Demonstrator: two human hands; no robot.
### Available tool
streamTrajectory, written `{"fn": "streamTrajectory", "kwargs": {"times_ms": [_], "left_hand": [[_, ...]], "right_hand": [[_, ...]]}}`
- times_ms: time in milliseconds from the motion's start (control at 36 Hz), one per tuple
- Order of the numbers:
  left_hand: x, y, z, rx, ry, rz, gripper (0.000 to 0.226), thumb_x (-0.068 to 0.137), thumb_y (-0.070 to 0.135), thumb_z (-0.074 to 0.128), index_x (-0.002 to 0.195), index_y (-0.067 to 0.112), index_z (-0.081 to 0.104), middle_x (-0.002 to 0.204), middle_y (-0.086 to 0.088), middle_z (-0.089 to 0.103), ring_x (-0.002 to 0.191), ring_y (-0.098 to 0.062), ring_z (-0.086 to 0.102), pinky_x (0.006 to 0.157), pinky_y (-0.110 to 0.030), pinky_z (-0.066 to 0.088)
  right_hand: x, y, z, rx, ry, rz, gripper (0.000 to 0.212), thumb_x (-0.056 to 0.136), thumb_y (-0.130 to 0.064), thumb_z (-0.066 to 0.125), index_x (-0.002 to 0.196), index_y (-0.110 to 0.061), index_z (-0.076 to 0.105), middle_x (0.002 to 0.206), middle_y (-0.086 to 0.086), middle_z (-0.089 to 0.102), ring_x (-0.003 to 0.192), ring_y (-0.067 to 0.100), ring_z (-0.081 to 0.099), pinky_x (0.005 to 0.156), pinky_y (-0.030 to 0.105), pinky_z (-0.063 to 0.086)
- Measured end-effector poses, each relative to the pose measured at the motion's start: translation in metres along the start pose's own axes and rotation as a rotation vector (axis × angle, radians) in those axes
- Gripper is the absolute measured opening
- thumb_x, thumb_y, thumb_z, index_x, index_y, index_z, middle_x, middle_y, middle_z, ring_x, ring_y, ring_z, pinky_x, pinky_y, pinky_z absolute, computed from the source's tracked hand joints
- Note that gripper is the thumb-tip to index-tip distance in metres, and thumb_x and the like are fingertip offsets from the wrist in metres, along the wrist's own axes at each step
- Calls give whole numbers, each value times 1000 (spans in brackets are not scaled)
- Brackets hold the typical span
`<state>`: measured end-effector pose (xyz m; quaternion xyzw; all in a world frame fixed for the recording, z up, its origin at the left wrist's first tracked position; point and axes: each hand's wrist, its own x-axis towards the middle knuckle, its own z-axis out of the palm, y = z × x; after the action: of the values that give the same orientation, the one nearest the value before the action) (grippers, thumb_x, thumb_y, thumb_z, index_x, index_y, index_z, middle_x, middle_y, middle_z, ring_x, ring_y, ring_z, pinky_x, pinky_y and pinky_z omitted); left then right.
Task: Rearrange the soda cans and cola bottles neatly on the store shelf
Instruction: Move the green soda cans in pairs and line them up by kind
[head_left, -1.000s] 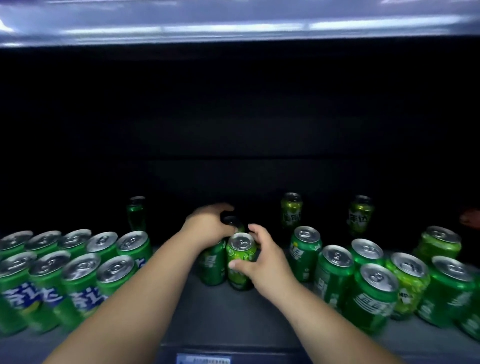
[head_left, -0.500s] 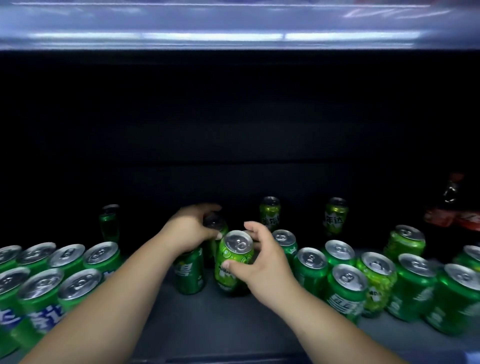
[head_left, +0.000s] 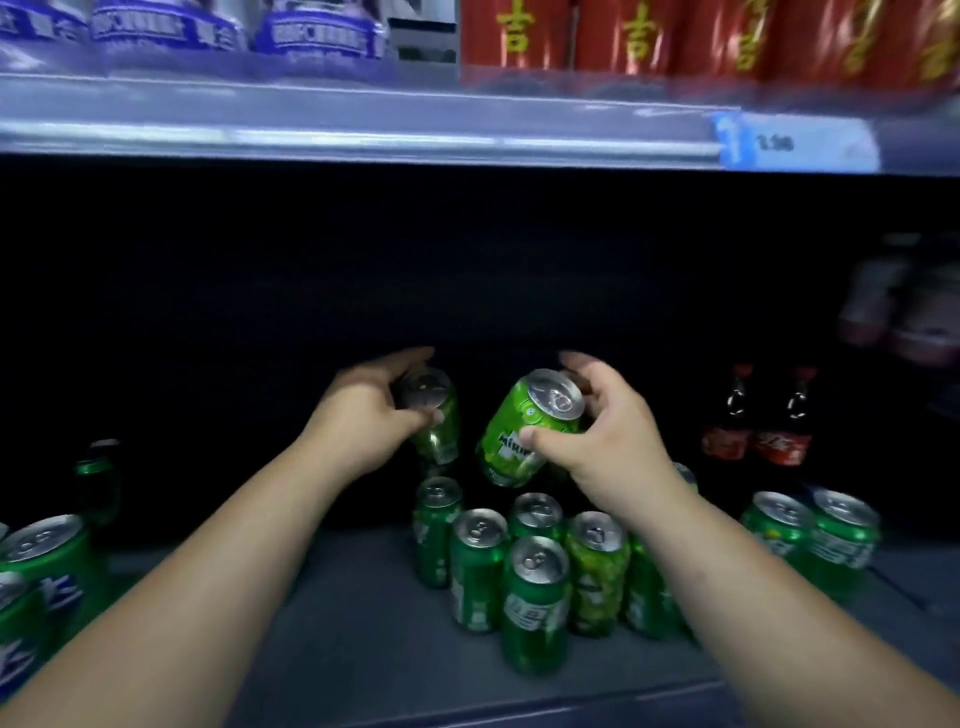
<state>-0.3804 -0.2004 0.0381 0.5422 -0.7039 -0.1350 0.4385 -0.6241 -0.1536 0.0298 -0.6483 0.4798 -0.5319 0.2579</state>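
Observation:
My left hand grips a dark green can by its top, lifted above the shelf floor. My right hand holds a light green Mirinda can, tilted with its top leaning right, also in the air. Under both hands stands a loose cluster of several green cans. More green cans stand at the left edge and at the right. Two cola bottles stand deep at the right back.
The upper shelf edge with a price tag runs overhead, carrying blue-labelled bottles and red cans. A lone green can stands far back on the left. Bare shelf floor lies between the left cans and the cluster.
Both hands have lifted their cans off the shelf floor; the right one now tilts. The view has swung up and right, revealing the upper shelf and cola bottles.

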Motion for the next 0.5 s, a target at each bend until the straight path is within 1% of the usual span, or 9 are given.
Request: {"fn": "streamTrajectory", "kwargs": {"times_ms": [56,83,222,306,361,417,472,500], "left_hand": [[2,12,15,13,-14,11,69,74,19,84,136,34,56,114,13,63,108,-4,59,93,-14,42],[4,17,22,15,-23,13,69,74,19,84,136,34,56,114,13,63,108,-4,59,92,-14,42],[12,29,63,-25,-105,-38,74,75,14,82,139,34,53,115,11,63,104,-5,59,86,-14,43],[16,28,87,-27,-147,-81,76,73,15,84,138,37,52,113,13,61,97,-7,59,80,-14,42],[20,24,101,-14,-189,-88,77,70,17,86,138,35,53,119,10,63,102,-9,59,85,-15,42],[24,19,114,6,-241,-95,77,69,17,87,138,31,53,125,3,65,108,-12,60,91,-18,43],[28,15,123,23,-297,-112,76,70,18,87,137,28,54,125,2,65,108,-12,60,88,-17,42],[29,12,127,39,-318,-119,75,70,19,87,137,29,54,124,3,65,107,-10,60,86,-16,41]], "right_hand": [[7,10,-16,-45,31,11,95,51,-43,88,137,-29,51,122,-6,66,111,10,65,97,38,55],[11,16,-23,-69,39,20,97,49,-44,87,138,-27,50,123,-5,65,111,11,65,98,39,54],[23,45,-43,-247,17,75,100,54,-37,86,145,-24,45,134,1,56,119,16,58,100,33,50],[27,65,-45,-277,-8,144,100,54,-31,88,144,-24,44,131,2,56,117,18,57,94,31,49],[29,76,-43,-292,-15,185,99,52,-31,88,141,-24,45,125,2,58,112,19,59,89,30,49],[31,85,-41,-313,-25,225,92,56,-29,91,137,-22,47,117,0,60,105,18,60,80,26,46],[33,92,-38,-337,-36,260,84,61,-25,91,132,-21,48,111,-1,62,97,16,60,73,23,43],[34,95,-37,-346,-44,275,81,62,-25,91,130,-21,48,111,-1,63,95,16,60,73,23,43]]}}
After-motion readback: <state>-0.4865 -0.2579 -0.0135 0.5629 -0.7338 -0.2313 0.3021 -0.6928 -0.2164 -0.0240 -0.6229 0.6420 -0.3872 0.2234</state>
